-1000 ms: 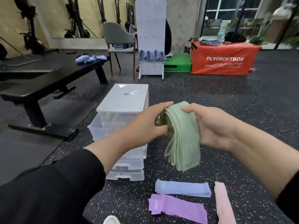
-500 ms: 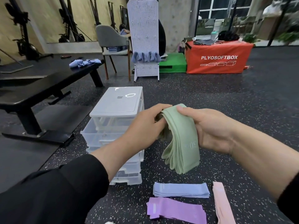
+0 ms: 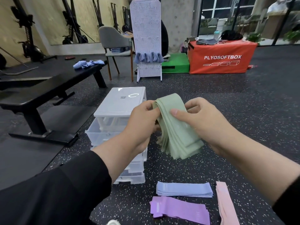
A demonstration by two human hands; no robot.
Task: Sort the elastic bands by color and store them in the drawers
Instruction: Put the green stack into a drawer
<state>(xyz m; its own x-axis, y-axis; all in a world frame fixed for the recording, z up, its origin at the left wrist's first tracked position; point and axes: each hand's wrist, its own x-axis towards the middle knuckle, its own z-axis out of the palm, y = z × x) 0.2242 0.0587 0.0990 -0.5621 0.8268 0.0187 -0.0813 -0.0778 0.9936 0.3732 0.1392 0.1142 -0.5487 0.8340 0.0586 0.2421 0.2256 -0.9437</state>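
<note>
Both hands, left hand (image 3: 142,117) and right hand (image 3: 199,120), have lifted the green bands (image 3: 177,127) slightly higher, fingers still clamped on the fold; the stack looks ready for the drawer unit (image 3: 120,111).

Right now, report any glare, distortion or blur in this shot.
Head view: ceiling-light glare on the drawer unit's white top; wide-angle bending toward the edges, the wall mirrors lean; the green bands and both hands are sharp; the window area at top right is soft.
</note>
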